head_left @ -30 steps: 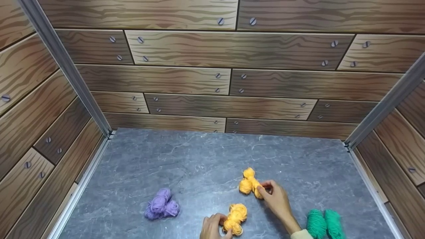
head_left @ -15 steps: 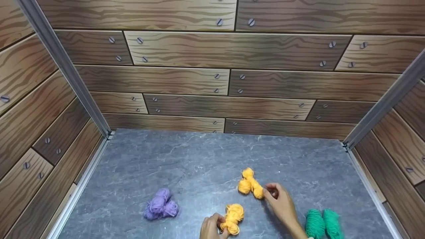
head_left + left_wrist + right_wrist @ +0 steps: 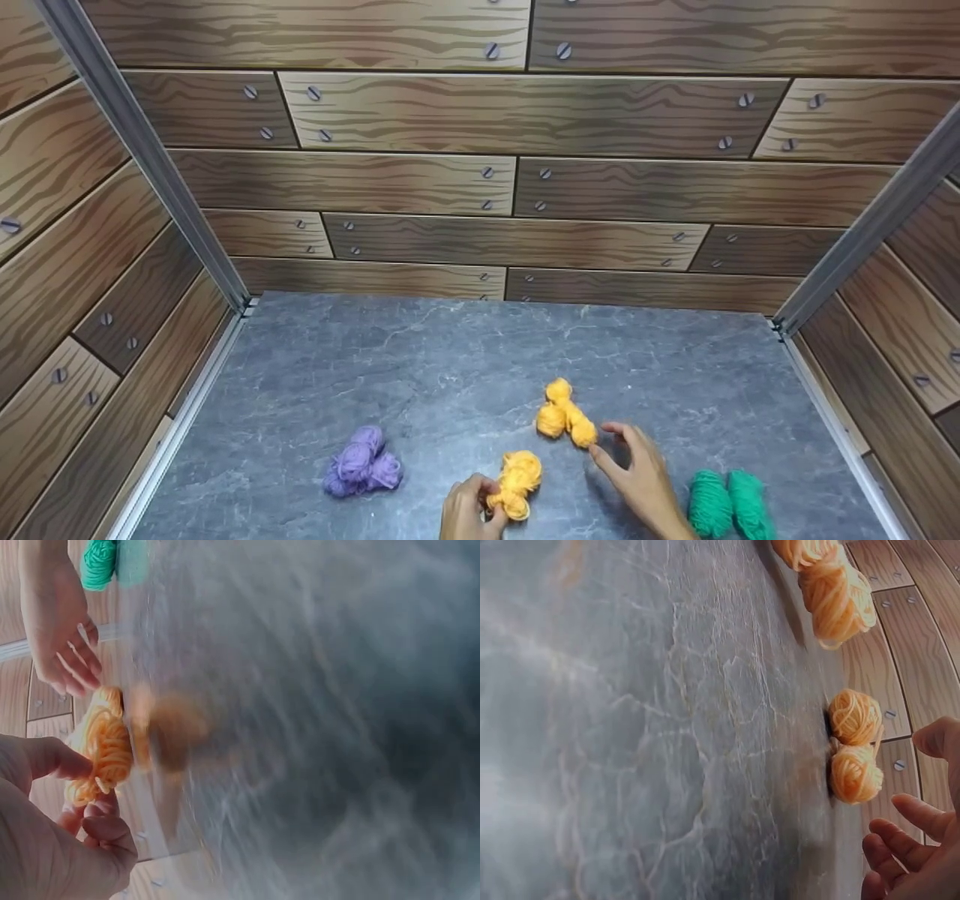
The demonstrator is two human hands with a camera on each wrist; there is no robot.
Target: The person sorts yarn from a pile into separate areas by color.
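Note:
My left hand (image 3: 471,510) pinches the near end of an orange yarn bundle (image 3: 520,480) between thumb and fingers. In the left wrist view this yarn bundle (image 3: 109,746) shows its loose loops, close over the tabletop. Farther back and to the right lies a second orange yarn bundle (image 3: 564,414), made of several small balls joined together. Just to its right is my right hand (image 3: 641,476), thumb and fingers spread and holding nothing. The right wrist view has a gap between the right hand (image 3: 922,840) and the balls of that second bundle (image 3: 855,754).
A purple yarn bundle (image 3: 362,463) lies to the left on the grey marbled tabletop (image 3: 420,337). Two green yarn skeins (image 3: 711,504) lie side by side at the front right. Wood-patterned walls (image 3: 517,120) with metal corner posts enclose the table at the back and sides.
My right hand has let go of the far orange yarn bundle, drawn slightly away to the right and spread its fingers. My left hand has shifted the near orange bundle a little leftward and back.

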